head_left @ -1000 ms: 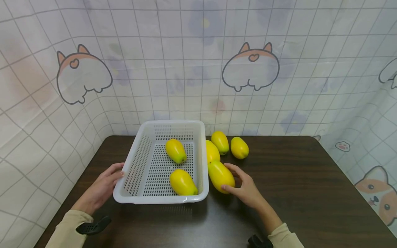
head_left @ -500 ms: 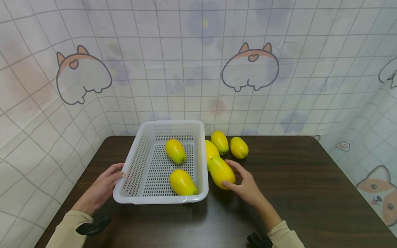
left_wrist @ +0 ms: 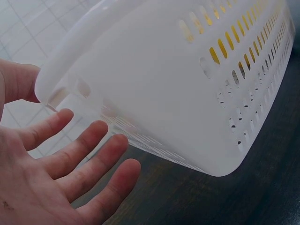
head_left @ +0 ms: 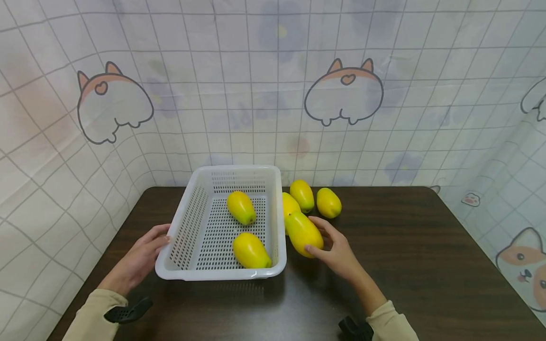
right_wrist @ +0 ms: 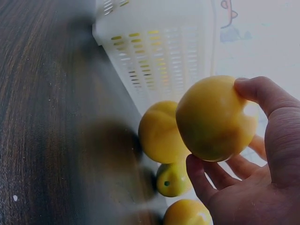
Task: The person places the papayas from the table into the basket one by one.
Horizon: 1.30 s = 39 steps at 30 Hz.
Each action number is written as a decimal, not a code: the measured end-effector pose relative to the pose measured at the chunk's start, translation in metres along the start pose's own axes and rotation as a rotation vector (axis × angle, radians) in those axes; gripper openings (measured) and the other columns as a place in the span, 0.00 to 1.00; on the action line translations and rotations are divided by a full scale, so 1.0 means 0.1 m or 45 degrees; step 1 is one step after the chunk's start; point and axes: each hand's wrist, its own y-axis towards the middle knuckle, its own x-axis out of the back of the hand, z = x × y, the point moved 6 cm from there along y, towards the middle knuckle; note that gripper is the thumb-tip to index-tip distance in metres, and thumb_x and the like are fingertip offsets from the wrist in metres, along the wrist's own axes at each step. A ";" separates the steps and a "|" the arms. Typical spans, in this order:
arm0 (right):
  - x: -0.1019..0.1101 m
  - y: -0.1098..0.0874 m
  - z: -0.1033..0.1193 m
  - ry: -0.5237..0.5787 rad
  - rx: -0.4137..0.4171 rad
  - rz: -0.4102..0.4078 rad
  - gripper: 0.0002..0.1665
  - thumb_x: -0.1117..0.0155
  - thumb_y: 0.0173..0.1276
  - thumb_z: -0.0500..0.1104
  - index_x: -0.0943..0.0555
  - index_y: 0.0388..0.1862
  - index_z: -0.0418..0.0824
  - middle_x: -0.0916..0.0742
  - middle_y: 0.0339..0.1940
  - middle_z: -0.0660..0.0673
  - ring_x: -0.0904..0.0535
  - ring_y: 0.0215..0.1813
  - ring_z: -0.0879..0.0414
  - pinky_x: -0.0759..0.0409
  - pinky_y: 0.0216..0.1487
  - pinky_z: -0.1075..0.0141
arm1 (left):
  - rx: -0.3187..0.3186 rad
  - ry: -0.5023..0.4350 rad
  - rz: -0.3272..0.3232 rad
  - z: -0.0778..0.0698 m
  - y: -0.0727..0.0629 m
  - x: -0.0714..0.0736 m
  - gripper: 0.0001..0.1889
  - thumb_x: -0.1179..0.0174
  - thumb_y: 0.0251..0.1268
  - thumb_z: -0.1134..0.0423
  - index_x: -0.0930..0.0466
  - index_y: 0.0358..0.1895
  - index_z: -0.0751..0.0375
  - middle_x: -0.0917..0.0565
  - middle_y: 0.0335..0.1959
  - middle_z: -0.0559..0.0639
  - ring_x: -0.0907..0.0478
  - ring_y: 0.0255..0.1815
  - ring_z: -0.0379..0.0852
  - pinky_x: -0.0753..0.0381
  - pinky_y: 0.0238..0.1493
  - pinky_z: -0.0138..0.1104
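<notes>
My left hand (head_left: 142, 258) holds the left rim of a white plastic basket (head_left: 219, 273), thumb over the rim; in the left wrist view the other fingers (left_wrist: 112, 154) spread loosely outside the wall. Two yellow papayas lie in the basket, one farther back (head_left: 241, 207) and one nearer (head_left: 250, 251). Beside the right wall, my right hand (head_left: 337, 251) grips a larger yellow papaya (head_left: 304, 234) between thumb and fingers. The right wrist view shows this held papaya (right_wrist: 213, 119) in front of other fruit. A partly hidden papaya (head_left: 290, 206) lies just behind it, against the basket.
Two more papayas, one (head_left: 302, 195) near the basket's back right corner and another (head_left: 329, 203) to its right, lie on the dark wooden table (head_left: 409, 255). A patterned cloth wall (head_left: 264, 132) stands along the table's back and sides.
The papaya in my right hand has shifted slightly up in the head view and tilted a little, the hand moving with it. My left hand and the basket have stayed put.
</notes>
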 end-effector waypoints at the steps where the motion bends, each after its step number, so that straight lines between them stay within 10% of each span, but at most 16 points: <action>1: 0.00 0.00 0.00 0.003 0.003 0.000 0.37 0.31 0.62 0.44 0.33 0.70 0.48 0.24 0.66 0.46 0.24 0.60 0.49 0.25 0.59 0.64 | -0.001 0.002 0.001 0.00 0.00 0.00 0.31 0.53 0.74 0.45 0.48 0.73 0.51 0.31 0.62 0.51 0.24 0.56 0.43 0.24 0.57 0.47; 39: 0.02 0.05 0.10 0.027 0.022 -0.039 0.37 0.32 0.62 0.43 0.33 0.70 0.48 0.23 0.64 0.45 0.23 0.58 0.46 0.23 0.55 0.64 | -0.012 -0.001 0.018 0.01 0.02 0.00 0.30 0.55 0.75 0.47 0.50 0.73 0.53 0.30 0.61 0.47 0.24 0.55 0.40 0.24 0.55 0.43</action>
